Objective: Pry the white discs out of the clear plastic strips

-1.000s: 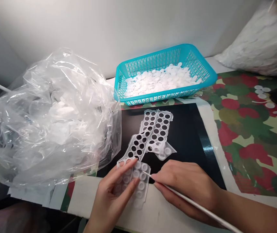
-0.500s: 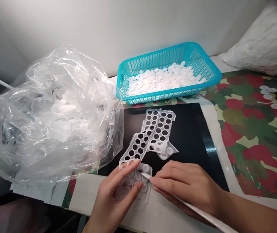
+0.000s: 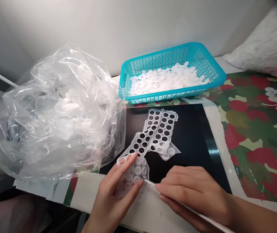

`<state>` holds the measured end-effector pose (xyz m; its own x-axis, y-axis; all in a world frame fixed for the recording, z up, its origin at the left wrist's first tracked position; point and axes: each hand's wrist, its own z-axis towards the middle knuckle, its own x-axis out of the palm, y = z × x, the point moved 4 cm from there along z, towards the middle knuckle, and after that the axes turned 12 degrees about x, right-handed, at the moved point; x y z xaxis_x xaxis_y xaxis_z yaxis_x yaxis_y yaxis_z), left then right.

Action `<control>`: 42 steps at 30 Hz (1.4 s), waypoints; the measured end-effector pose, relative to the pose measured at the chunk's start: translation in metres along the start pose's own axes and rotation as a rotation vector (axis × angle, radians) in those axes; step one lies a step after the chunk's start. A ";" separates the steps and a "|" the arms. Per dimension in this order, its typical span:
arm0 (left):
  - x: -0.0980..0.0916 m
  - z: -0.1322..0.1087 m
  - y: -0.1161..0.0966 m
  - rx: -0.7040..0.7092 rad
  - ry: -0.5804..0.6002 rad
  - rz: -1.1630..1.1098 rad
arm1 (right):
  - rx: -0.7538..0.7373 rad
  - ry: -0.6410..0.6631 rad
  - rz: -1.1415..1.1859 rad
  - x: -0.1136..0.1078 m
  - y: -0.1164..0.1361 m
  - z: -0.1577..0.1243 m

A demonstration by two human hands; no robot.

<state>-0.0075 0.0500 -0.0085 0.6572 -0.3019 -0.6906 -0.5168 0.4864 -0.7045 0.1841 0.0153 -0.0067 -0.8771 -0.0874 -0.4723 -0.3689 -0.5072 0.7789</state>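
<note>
My left hand (image 3: 111,186) grips a translucent plastic sheet (image 3: 144,162) studded with round ring-like pieces, thumb in front and fingers around its left side. Between the fingers of my right hand (image 3: 189,189) is a slim white pen-like tool (image 3: 150,183) with a thin dark tip. That tip meets one of the round pieces close to my left thumb; whether it presses in I cannot tell. Just beyond lie punched plastic sheets (image 3: 165,127) with rows of holes, overlapping on a black mat (image 3: 189,129). One corner underneath them still carries round pieces.
A turquoise basket (image 3: 174,97) of small white discs (image 3: 162,81) stands behind the mat. At left bulges a large clear plastic bag (image 3: 85,139) with white pieces inside. Several loose discs (image 3: 271,94) lie on the camouflage-patterned cover (image 3: 252,142), near another filled bag (image 3: 262,45).
The tool's tip has shifted slightly down the sheet, and my right hand has moved a little right and down. The held sheet is tilted differently, showing its ring pieces more clearly.
</note>
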 end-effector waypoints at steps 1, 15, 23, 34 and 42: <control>0.000 0.000 0.000 -0.001 0.002 -0.002 | -0.005 0.007 -0.011 0.001 -0.001 0.000; 0.001 -0.002 -0.012 -0.005 0.000 -0.024 | -0.040 0.068 -0.110 0.007 -0.005 -0.006; 0.001 -0.003 -0.006 -0.023 0.117 -0.106 | 0.031 -0.042 -0.046 -0.002 -0.005 -0.001; -0.002 0.001 -0.004 -0.060 0.114 -0.117 | -0.053 0.098 -0.004 0.004 -0.005 -0.007; -0.001 0.000 -0.006 -0.070 0.103 -0.146 | -0.060 0.085 -0.051 0.005 -0.006 -0.010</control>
<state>-0.0052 0.0480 -0.0036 0.6699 -0.4493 -0.5911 -0.4595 0.3744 -0.8054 0.1851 0.0091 -0.0173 -0.8275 -0.1319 -0.5458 -0.3907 -0.5628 0.7284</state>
